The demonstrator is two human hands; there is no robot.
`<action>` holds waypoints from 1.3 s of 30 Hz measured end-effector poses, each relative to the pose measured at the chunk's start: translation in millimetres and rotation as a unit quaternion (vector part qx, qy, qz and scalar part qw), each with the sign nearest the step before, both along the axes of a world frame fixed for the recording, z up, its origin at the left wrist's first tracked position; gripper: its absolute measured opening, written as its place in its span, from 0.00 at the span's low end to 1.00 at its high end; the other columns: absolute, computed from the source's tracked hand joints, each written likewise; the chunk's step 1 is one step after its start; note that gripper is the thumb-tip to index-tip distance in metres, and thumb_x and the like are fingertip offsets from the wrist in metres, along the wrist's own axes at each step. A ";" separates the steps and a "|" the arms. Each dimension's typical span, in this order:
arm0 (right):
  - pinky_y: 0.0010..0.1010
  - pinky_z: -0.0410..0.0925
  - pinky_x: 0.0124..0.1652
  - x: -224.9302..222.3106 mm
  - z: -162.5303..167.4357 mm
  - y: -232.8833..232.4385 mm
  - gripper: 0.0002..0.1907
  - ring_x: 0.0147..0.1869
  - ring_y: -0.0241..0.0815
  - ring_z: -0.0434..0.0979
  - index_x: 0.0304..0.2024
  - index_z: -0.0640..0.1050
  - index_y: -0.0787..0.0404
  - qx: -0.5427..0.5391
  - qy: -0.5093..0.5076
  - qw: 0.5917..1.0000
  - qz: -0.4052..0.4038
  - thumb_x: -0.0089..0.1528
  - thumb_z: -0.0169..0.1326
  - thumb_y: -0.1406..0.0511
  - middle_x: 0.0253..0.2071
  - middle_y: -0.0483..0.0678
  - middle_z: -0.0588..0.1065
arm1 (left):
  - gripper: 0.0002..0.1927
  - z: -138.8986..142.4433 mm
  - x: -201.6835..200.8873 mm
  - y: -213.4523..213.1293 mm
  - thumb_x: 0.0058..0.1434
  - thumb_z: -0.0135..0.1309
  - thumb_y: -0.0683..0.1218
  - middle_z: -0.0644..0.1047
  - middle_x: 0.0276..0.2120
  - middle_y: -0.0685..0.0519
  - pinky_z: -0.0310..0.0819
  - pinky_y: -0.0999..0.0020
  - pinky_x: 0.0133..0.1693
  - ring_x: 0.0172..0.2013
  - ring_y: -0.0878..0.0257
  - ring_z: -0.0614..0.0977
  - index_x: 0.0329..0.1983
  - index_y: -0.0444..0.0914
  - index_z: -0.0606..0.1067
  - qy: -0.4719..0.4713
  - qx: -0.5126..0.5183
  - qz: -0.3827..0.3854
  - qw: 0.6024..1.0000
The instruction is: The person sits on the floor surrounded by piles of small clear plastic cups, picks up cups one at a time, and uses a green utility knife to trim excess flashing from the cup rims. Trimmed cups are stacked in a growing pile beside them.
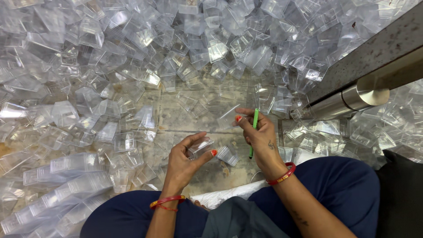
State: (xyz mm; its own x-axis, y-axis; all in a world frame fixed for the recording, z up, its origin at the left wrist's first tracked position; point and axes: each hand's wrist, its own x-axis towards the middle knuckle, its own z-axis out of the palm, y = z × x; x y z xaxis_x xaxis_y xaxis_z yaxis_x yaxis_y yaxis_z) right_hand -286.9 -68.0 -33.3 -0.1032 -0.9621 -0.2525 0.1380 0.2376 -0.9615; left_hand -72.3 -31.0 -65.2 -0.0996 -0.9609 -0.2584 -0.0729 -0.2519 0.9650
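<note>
Gripping a clear cup [200,146], left hand [184,161]; right hand [261,136] pinches green tool [254,132], tip hidden.

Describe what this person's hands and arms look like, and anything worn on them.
Both arms are bare, with no sleeves in view. The left hand has a red and gold bangle at the wrist and orange-red polish on the nails. The right hand has a red bangle, the same polish, a small dark mark on its back, and another dark mark along the forearm.
</note>
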 end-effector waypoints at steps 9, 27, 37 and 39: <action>0.17 0.53 0.20 -13.1 -3.4 -8.7 0.14 0.20 0.23 0.59 0.52 0.78 0.62 -0.039 -0.013 0.994 -0.101 0.64 0.58 0.66 0.33 0.45 0.79 | 0.33 39.8 10.1 -32.9 0.45 0.71 0.50 0.85 0.43 0.48 0.82 0.66 0.45 0.45 0.60 0.87 0.57 0.42 0.77 -0.182 -0.069 0.070 0.978; 0.17 0.54 0.20 -22.2 10.4 -6.0 0.15 0.20 0.22 0.60 0.52 0.79 0.64 -0.020 -0.020 0.999 -0.043 0.63 0.56 0.67 0.33 0.45 0.79 | 0.35 51.0 13.7 -24.1 0.47 0.72 0.55 0.83 0.33 0.41 0.77 0.56 0.44 0.39 0.48 0.85 0.59 0.48 0.77 -0.457 0.007 -0.048 0.888; 0.17 0.55 0.23 6.0 19.4 2.2 0.15 0.21 0.22 0.58 0.52 0.81 0.63 0.024 0.011 0.993 0.115 0.67 0.53 0.64 0.33 0.46 0.82 | 0.25 8.2 39.0 -5.6 0.65 0.52 0.48 0.82 0.56 0.53 0.82 0.71 0.41 0.49 0.63 0.85 0.66 0.40 0.71 0.059 0.102 -0.006 0.993; 0.17 0.53 0.21 8.0 20.6 2.5 0.15 0.20 0.22 0.57 0.52 0.82 0.62 0.055 0.031 0.989 0.136 0.66 0.53 0.63 0.31 0.45 0.83 | 0.25 2.0 36.9 -6.9 0.66 0.51 0.47 0.81 0.56 0.54 0.81 0.71 0.41 0.51 0.62 0.85 0.67 0.41 0.71 0.071 0.117 -0.005 0.991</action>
State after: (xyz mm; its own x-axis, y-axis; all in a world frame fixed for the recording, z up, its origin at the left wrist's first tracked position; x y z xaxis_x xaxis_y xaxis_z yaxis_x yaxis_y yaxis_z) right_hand -278.9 -65.4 -12.7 0.1369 -0.9235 -0.3584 -0.0046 0.3612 -0.9325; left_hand -35.4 -37.9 -63.2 -0.1592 -0.8753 -0.4566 0.0560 -0.4697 0.8810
